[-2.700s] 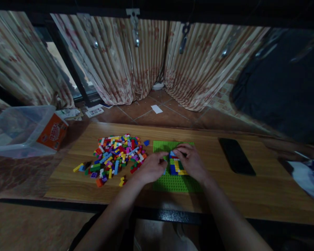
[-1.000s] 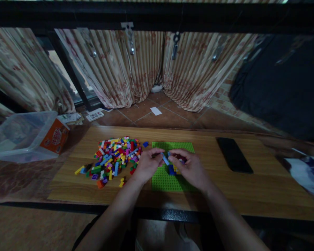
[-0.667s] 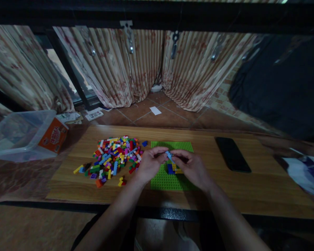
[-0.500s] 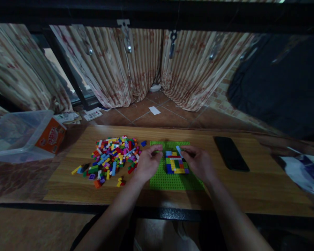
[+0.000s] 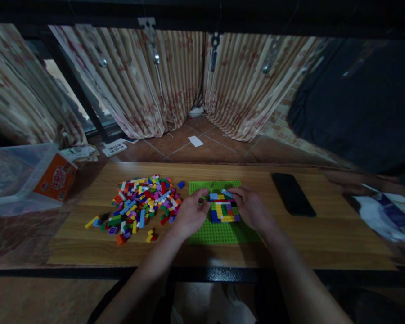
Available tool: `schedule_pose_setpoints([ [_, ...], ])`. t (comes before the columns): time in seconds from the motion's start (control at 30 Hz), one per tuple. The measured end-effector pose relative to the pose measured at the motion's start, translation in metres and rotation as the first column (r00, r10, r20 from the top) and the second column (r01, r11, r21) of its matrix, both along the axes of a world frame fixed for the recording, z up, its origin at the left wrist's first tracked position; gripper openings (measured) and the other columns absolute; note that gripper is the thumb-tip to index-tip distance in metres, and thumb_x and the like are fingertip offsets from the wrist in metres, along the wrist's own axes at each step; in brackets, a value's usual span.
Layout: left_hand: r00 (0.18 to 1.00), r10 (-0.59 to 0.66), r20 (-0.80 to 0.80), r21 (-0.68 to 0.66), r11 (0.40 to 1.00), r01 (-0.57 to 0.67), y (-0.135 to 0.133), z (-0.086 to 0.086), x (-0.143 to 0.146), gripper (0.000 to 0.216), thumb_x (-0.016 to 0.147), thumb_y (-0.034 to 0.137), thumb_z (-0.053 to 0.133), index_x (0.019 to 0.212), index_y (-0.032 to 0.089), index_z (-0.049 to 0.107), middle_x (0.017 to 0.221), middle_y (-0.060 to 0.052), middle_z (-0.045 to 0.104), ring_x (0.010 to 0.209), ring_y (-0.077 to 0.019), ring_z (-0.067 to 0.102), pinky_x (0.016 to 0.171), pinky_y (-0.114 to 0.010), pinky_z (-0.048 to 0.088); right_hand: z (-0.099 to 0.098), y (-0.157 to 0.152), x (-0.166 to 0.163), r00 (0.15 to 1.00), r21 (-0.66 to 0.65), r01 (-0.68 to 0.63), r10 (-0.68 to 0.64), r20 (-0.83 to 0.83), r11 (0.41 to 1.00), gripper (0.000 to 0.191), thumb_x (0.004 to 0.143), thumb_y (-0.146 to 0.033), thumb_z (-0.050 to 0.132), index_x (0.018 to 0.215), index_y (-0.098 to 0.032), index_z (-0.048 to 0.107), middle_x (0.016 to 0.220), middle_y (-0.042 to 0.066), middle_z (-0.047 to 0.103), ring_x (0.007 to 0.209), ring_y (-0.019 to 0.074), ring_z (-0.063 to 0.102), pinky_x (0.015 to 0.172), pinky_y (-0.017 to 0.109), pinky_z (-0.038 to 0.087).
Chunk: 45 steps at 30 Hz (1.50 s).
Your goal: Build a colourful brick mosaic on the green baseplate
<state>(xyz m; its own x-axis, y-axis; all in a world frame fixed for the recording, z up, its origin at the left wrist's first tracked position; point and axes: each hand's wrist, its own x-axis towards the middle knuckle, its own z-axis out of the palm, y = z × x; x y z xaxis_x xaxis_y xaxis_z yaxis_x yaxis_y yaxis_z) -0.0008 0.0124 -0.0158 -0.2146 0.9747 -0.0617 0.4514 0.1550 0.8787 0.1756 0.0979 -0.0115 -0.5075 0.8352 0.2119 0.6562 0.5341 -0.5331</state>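
A green baseplate [image 5: 219, 231] lies on the wooden table [image 5: 340, 234] in front of me. On it stands a small block of coloured bricks [image 5: 222, 211]. My left hand [image 5: 191, 216] rests at the block's left side with its fingers curled against the plate. My right hand [image 5: 251, 209] is at the block's right and pinches a light blue brick [image 5: 227, 193] over the block's far edge. A heap of loose coloured bricks [image 5: 138, 204] lies left of the plate.
A black phone [image 5: 292, 200] lies right of the plate. At the far left stands a clear plastic tub [image 5: 10, 177] with an orange label. Printed papers [image 5: 384, 213] sit at the right edge. Curtains and a tiled floor lie beyond the table.
My hands held the light blue brick between them above the plate, then parted. The right hand has brought the brick down to the block's far edge; the left settled beside the block.
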Motion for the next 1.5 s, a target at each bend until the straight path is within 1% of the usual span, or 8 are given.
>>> schedule_pose_setpoints([
  [0.27,0.993,-0.048,-0.106,-0.004,0.999,0.047,0.002,-0.001,0.001,0.043,0.085,0.02,0.052,0.128,0.018,0.057,0.113,-0.007,0.068,0.096,-0.0185,0.065,0.089,-0.033,0.052,-0.007,0.008,-0.003,0.993,-0.014,-0.122,0.122,-0.011,0.992,0.03,0.09,-0.014,0.04,0.095,-0.019,0.069,0.094,0.007,0.063,0.091,0.0191,0.059,0.086,0.034,0.045],
  [0.47,0.967,-0.083,-0.241,0.064,0.993,0.101,0.003,-0.001,0.004,0.045,0.084,0.015,0.051,0.129,0.019,0.054,0.123,-0.007,0.064,0.105,-0.0191,0.063,0.097,-0.034,0.049,-0.011,0.013,-0.004,0.991,-0.051,-0.124,0.121,-0.062,0.991,0.028,0.09,-0.014,0.044,0.093,-0.021,0.071,0.094,0.006,0.063,0.09,0.0189,0.058,0.087,0.035,0.045],
  [0.63,0.883,-0.123,-0.454,0.135,0.97,0.204,0.001,0.0,0.011,0.047,0.089,0.013,0.042,0.134,0.019,0.049,0.132,-0.007,0.057,0.118,-0.0191,0.055,0.106,-0.035,0.043,-0.011,0.013,-0.004,0.986,-0.074,-0.123,0.113,-0.12,0.99,0.029,0.088,-0.012,0.047,0.092,-0.022,0.073,0.093,0.005,0.065,0.091,0.019,0.059,0.087,0.037,0.046],
  [0.8,0.778,-0.155,-0.609,0.103,0.957,0.271,0.002,-0.004,0.015,0.049,0.087,0.008,0.039,0.134,0.017,0.048,0.135,-0.01,0.054,0.122,-0.0186,0.052,0.107,-0.032,0.041,-0.012,0.013,-0.003,0.981,-0.099,-0.121,0.103,-0.165,0.988,0.028,0.086,-0.01,0.051,0.09,-0.023,0.074,0.092,0.005,0.066,0.089,0.018,0.06,0.086,0.036,0.047],
  [1.0,0.694,-0.159,-0.702,0.042,0.964,0.263,0.001,-0.005,0.018,0.053,0.086,0.006,0.039,0.138,0.017,0.044,0.137,-0.01,0.052,0.121,-0.02,0.052,0.104,-0.032,0.043,-0.015,0.016,-0.003,0.976,-0.148,-0.128,0.098,-0.192,0.981,0.027,0.086,-0.011,0.052,0.089,-0.024,0.075,0.091,0.004,0.066,0.087,0.0173,0.061,0.085,0.034,0.048],
  [1.2,0.631,-0.163,-0.759,-0.04,0.978,0.205,0.0,0.004,0.029,0.05,0.09,0.008,0.035,0.138,0.017,0.044,0.137,-0.011,0.051,0.117,-0.0238,0.055,0.098,-0.036,0.049,-0.018,0.015,-0.005,0.969,-0.135,-0.132,0.099,-0.226,0.982,0.028,0.085,-0.01,0.05,0.089,-0.022,0.075,0.089,0.005,0.066,0.084,0.0169,0.062,0.081,0.033,0.048],
  [1.33,0.659,-0.163,-0.734,-0.048,0.981,0.188,0.0,0.004,0.03,0.049,0.088,0.007,0.036,0.136,0.018,0.046,0.138,-0.011,0.051,0.118,-0.0231,0.054,0.1,-0.037,0.047,-0.019,0.015,-0.004,0.967,-0.149,-0.135,0.098,-0.236,0.98,0.026,0.086,-0.014,0.05,0.089,-0.022,0.075,0.09,0.005,0.066,0.085,0.0172,0.062,0.083,0.035,0.049],
  [1.5,0.776,-0.119,-0.619,0.065,0.977,0.202,-0.003,-0.004,0.023,0.058,0.084,0.004,0.039,0.14,0.019,0.041,0.142,-0.009,0.048,0.125,-0.0209,0.05,0.106,-0.034,0.042,-0.018,0.017,0.001,0.967,-0.218,-0.139,0.085,-0.239,0.966,0.025,0.087,-0.023,0.05,0.097,-0.023,0.073,0.1,0.006,0.069,0.093,0.0195,0.064,0.087,0.037,0.05],
])
